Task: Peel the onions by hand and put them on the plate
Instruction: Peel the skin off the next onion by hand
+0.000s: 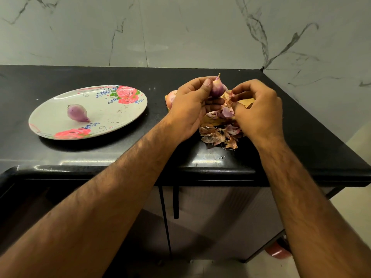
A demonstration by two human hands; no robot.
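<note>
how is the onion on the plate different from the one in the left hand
The onion on the plate lies on its side, untouched; the held onion stands tip up in the left hand. The plate onion shows whole, while fingers cover part of the held onion, and the right hand pinches a scrap of skin beside it. Both are small and purple.

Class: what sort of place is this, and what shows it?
Probably a home kitchen: a black counter against a marble-patterned wall, a flowered plate with a peeled onion, and cupboard doors below.
</note>
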